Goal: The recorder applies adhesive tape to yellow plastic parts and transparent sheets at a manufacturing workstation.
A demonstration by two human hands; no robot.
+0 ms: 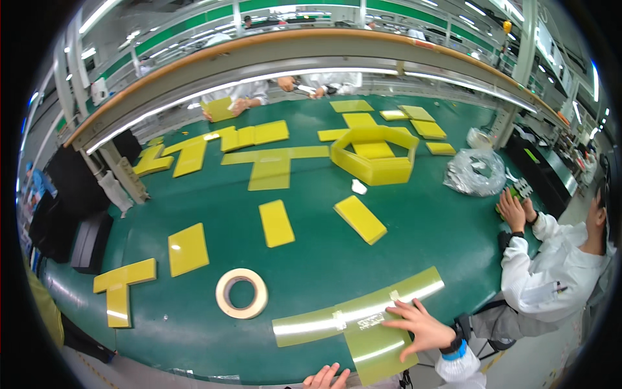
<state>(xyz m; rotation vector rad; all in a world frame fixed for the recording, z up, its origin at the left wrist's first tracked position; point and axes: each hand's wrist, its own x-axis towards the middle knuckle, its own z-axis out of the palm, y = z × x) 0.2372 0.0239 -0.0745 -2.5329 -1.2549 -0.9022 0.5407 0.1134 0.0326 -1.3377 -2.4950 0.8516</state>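
Observation:
A translucent yellow T-shaped sheet (379, 353) lies at the table's near edge, with small pieces of clear tape (372, 321) at its joints. My right hand (420, 329) is over its right part, fingers spread and fingertips at the sheet near the tape. Nothing shows in that hand. My left hand (327, 377) is at the table edge just left of the sheet's lower part, fingers loosely extended and partly cut off by the frame. To the left of the sheet lies a roll of cream tape (222, 295) on its side.
Stacks of yellow pieces (277, 223) lie around the green table (311, 259). Farther back stand a yellow hexagonal frame (376, 172) and a clear plastic bag (476, 174). A co-worker (551, 256) sits at the right; others work across the table under a light rail (291, 72).

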